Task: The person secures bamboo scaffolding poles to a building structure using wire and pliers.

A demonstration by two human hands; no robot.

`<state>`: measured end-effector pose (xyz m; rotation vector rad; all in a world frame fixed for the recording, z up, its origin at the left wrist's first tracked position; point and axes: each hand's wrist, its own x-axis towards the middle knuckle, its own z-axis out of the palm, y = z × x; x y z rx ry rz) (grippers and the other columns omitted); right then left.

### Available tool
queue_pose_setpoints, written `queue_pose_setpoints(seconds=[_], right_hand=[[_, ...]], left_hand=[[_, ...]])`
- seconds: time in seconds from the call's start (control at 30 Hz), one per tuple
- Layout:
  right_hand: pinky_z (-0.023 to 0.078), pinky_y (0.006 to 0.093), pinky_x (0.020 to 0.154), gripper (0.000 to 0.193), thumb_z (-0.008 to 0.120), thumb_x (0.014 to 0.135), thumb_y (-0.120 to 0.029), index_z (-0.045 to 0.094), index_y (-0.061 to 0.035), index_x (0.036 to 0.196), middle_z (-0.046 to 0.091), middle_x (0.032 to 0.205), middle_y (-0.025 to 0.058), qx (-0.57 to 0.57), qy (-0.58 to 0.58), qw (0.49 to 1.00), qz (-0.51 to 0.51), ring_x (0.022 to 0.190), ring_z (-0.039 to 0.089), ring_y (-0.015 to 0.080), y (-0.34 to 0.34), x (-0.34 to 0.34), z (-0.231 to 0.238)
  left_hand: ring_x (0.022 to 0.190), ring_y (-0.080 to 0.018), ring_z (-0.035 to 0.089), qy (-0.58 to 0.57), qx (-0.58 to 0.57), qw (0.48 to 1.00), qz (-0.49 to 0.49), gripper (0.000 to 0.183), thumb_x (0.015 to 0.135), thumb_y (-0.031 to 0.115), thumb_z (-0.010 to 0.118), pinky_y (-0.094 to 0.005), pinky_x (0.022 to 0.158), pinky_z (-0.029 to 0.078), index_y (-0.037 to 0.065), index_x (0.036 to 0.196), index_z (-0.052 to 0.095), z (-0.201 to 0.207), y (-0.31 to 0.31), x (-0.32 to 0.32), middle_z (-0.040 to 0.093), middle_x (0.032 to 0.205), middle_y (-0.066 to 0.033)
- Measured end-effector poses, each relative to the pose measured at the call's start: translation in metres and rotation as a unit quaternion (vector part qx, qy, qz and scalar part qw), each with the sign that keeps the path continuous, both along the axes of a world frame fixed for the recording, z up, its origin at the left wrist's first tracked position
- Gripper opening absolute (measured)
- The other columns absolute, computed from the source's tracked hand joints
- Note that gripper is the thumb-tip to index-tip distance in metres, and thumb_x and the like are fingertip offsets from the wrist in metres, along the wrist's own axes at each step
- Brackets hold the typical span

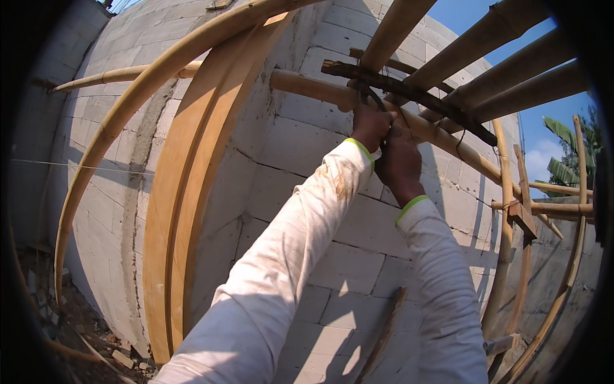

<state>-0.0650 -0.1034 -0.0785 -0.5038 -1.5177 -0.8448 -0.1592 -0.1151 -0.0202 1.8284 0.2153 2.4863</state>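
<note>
Both arms, in white sleeves with green cuffs, reach up to a horizontal bamboo pole (309, 88) in front of the block wall. A dark, cord-like strip (373, 96) loops around the pole where a dark wooden stick (419, 95) crosses it. My left hand (371, 126) is closed on the strip just under the pole. Close below and to its right, my right hand (400, 159) is also closed, with the strip's dark length running into it. The fingertips of both hands are partly hidden.
Several thick bamboo poles (476, 48) slope overhead at the upper right. A wooden frame (192, 185) stands upright at the left, and a curved bamboo pole (102, 131) arcs before it. Bamboo uprights (501, 256) stand at the right. Rubble (121, 358) lies at the lower left.
</note>
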Motion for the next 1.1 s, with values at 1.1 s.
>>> queue_pose_setpoints(seconds=[1.1], right_hand=[[0.050,0.0443,0.073,0.027,0.053,0.087,-0.010,0.053,-0.0048,0.114,0.066,0.092,0.0127,-0.225,-0.077,0.858,0.456,0.082,0.066,0.0271,0.014,-0.060,-0.014]], left_hand=[[0.087,-0.0412,0.067,0.126,-0.085,0.870,0.468,0.046,0.077,0.033,0.070,-0.0431,0.075,0.053,-0.008,0.098,0.064,-0.043,-0.071,-0.048,0.067,0.085,-0.0279]])
